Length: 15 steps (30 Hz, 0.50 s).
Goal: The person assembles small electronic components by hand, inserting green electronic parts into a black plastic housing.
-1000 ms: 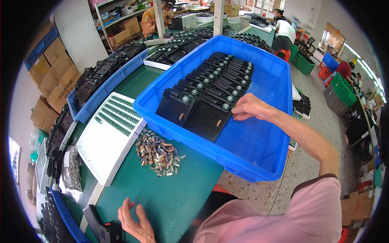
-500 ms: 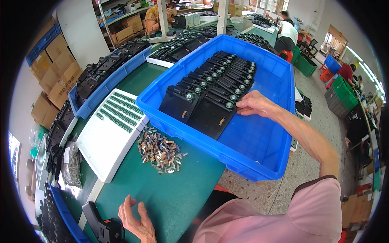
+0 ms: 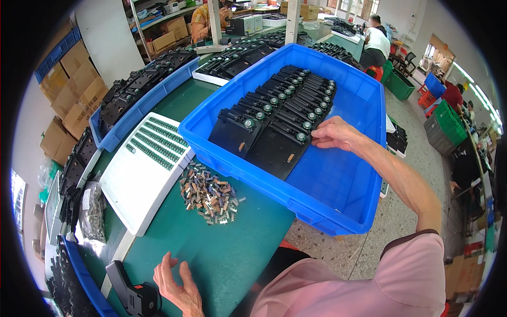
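A sideways nudge from the right hand (image 3: pixel 338 134), bunched at the nearest flat black panel (image 3: pixel 272 157), grip unclear, could skew the overlapping row; the left hand (image 3: pixel 179 288) hangs loosely spread.

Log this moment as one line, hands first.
right hand: fingers at edge of black panel, in blue bin | left hand: open, empty, beside black device | green table: small-parts pile, white tray

blue bin (image 3: pixel 338 182) | right fingers (image 3: pixel 324 139) at black panel (image 3: pixel 270 158) edge | left hand (image 3: pixel 178 285) half-curled
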Available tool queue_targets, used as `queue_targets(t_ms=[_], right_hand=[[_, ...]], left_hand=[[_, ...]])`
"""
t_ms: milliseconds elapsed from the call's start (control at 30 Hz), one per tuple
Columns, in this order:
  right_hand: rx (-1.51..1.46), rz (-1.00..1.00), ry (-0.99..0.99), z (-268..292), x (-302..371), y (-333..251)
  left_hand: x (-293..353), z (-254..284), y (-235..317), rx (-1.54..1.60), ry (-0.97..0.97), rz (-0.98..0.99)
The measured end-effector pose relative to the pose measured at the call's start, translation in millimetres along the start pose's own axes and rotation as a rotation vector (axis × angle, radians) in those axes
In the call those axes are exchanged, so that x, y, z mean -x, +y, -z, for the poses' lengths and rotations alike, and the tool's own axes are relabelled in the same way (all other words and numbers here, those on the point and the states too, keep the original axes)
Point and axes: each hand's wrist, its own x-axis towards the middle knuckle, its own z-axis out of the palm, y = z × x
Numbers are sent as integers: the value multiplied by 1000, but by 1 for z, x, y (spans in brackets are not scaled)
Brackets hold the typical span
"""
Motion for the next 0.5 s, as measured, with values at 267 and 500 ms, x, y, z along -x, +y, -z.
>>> queue_targets(t_ms=[267, 500], right_hand=[[22, -170, -187, -12, 15, -5], [-106, -404, -337, -43, 14, 7]], left_hand=[[0, 0, 1, -15, -12, 4], [1, -3, -1, -28, -44, -4]])
